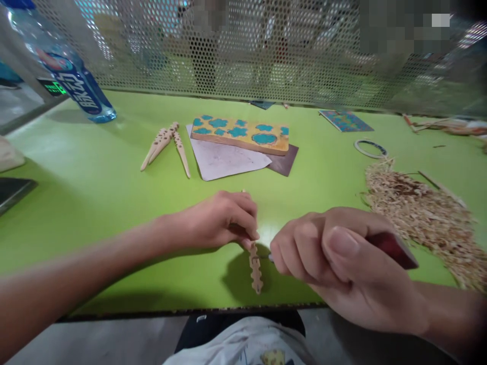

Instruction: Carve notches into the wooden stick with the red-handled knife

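Note:
Near the front edge of the green table, my left hand (228,218) pinches the upper end of a notched wooden piece (256,271), which points down toward the edge. To its right, my right hand (335,258) is wrapped round a tool with a dark red handle (393,247). The tool's thin tip reaches toward the notches on the piece; whether it touches them is hard to tell. Several carved wooden pieces (162,143) with pointed ends lie at the left behind my left hand.
A yellow block with blue patches (238,133) rests on white paper (224,163). Wood shavings (418,213) and a tape ring (371,148) are at the right. A bottle (78,83) stands back left, before a perforated screen (243,56).

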Action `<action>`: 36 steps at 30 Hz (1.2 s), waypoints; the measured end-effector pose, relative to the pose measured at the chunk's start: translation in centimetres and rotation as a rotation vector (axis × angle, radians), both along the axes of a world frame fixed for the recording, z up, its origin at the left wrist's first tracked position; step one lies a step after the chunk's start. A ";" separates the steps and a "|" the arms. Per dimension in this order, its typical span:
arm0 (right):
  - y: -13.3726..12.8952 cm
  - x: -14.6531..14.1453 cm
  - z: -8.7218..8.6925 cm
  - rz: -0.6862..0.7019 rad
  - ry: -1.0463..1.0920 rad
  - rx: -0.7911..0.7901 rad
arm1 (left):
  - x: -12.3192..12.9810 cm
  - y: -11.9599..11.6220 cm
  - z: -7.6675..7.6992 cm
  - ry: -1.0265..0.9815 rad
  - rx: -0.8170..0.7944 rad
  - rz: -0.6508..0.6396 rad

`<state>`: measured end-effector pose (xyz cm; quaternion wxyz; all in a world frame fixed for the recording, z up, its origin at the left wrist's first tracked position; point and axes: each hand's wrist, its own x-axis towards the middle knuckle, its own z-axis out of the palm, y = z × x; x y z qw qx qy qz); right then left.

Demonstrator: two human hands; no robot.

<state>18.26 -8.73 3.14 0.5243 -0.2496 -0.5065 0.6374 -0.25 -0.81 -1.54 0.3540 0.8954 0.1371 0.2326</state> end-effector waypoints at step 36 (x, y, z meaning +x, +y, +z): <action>-0.7 1.1 -0.2 -0.003 -0.175 0.224 | -0.1 0.0 0.1 -0.005 0.042 -0.036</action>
